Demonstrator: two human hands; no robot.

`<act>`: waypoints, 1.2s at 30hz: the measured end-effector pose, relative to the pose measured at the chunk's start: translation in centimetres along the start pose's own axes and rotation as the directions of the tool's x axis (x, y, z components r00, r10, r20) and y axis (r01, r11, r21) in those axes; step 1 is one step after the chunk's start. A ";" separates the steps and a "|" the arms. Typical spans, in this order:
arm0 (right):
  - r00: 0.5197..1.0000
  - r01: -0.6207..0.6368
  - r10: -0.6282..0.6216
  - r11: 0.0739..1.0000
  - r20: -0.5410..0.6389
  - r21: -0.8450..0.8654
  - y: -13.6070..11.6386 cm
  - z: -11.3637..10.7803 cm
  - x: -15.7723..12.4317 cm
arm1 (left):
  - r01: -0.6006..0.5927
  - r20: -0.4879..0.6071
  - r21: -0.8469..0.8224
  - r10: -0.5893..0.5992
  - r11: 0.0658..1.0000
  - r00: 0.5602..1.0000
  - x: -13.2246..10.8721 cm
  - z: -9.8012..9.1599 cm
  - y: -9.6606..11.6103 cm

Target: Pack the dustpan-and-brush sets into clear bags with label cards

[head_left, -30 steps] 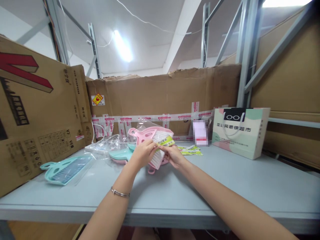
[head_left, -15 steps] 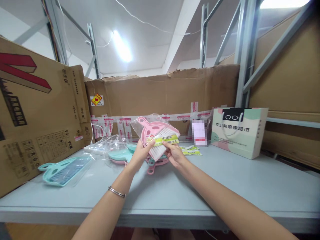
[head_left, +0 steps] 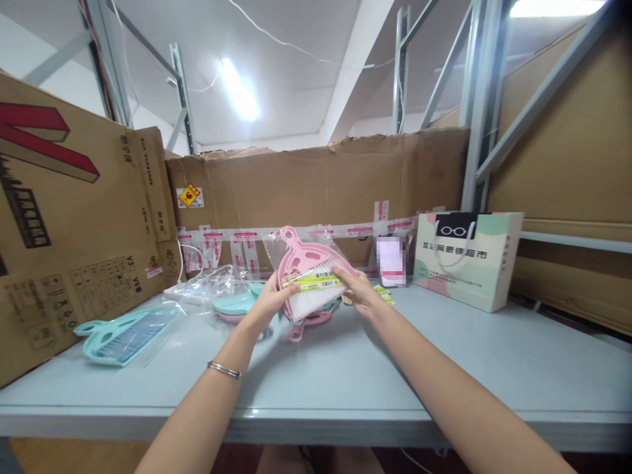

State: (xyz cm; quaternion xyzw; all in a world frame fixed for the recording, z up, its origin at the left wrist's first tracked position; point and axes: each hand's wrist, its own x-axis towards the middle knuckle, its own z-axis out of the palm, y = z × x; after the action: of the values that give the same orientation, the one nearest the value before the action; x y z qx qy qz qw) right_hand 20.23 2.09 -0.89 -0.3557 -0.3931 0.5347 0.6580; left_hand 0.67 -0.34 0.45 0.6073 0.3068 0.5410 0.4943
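Between my two hands, above the table, is a pink dustpan and brush set point(head_left: 309, 255) in a clear plastic bag, its handle pointing up and the white bristles facing me. A yellow-green label point(head_left: 316, 283) lies across its front. My left hand point(head_left: 274, 296) grips the set's left edge, thumb on the label. My right hand point(head_left: 359, 288) holds the right side, with fingers over the bristles. Beneath and behind it, more pink and teal dustpans point(head_left: 234, 304) lie stacked, partly hidden. Several similar labels point(head_left: 385, 295) lie behind my right hand.
On the left lies a bagged teal dustpan and brush point(head_left: 126, 336). Crumpled clear bags point(head_left: 207, 286) sit behind it. A paper gift bag point(head_left: 464, 263) stands at the right and a phone-like object point(head_left: 392, 260) leans at the back. Large cardboard boxes point(head_left: 316, 184) border the grey table point(head_left: 296, 388).
The pink set has turned to stand more upright, and the label now lies more level. My right hand has shifted right and up along its edge, fingers now over the bristles.
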 end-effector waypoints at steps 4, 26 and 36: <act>0.988 -0.139 0.138 0.990 0.065 0.016 0.0 0.4 -0.3 | 0.162 -0.048 -0.023 -0.163 0.986 0.985 0.2 -0.5 0.0; 0.969 -0.244 0.242 0.969 -0.057 -0.036 0.9 0.4 -0.5 | 0.171 0.103 -0.044 -0.166 0.984 0.981 0.1 -1.7 0.1; 0.899 -0.282 0.267 0.959 0.347 -0.007 -1.0 0.3 -1.7 | 0.216 -0.305 0.075 -0.183 0.974 0.935 0.6 -2.0 0.2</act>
State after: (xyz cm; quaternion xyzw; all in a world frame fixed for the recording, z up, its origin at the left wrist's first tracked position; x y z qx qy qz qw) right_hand 20.12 0.25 -0.12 -0.2940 -0.4365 0.6844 0.5046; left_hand -1.13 0.69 0.69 0.5109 0.4660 0.5555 0.4618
